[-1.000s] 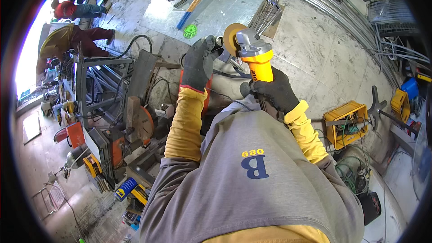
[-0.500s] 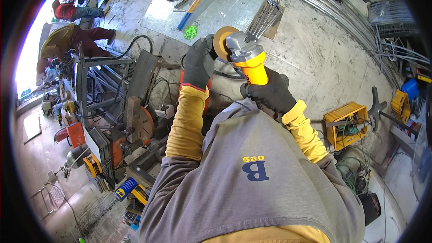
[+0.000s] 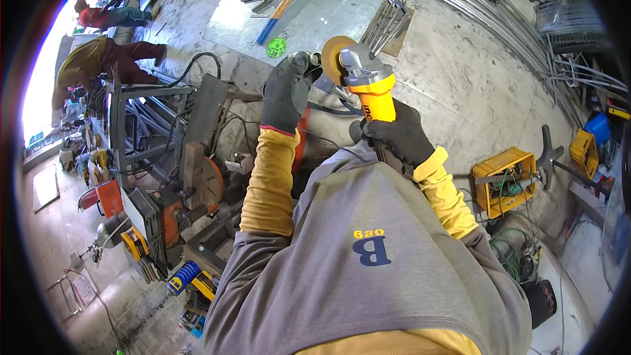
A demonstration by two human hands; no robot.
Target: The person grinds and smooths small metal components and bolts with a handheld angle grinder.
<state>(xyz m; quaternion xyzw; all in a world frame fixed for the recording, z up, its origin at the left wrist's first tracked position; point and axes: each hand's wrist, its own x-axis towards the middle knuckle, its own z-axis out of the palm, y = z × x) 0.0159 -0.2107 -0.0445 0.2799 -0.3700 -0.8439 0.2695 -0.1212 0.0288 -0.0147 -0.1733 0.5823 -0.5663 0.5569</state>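
A yellow angle grinder [image 3: 375,100] with a grey metal head stands in front of my chest, head upward. My gloved right hand [image 3: 402,137] is wrapped round its yellow body. On the left side of the head sits a tan disc [image 3: 334,59], seen at a slant. Left of the disc is my gloved left hand [image 3: 287,90], its fingers pinched on a small silvery metal piece [image 3: 315,59] too small to name for certain. A narrow gap separates those fingertips from the disc.
Ahead lies a metal sheet [image 3: 240,18] bearing a mallet [image 3: 287,6] and metal frames. A yellow crate [image 3: 505,183] with tools stands right. At left are a steel rack [image 3: 154,90], a chop saw disc [image 3: 211,181] and two people bending, one in a yellow top [image 3: 82,64].
My left hand has drawn away leftward from the disc, and a small metal piece now shows at its fingertips. The grinder has shifted slightly right and turned a little.
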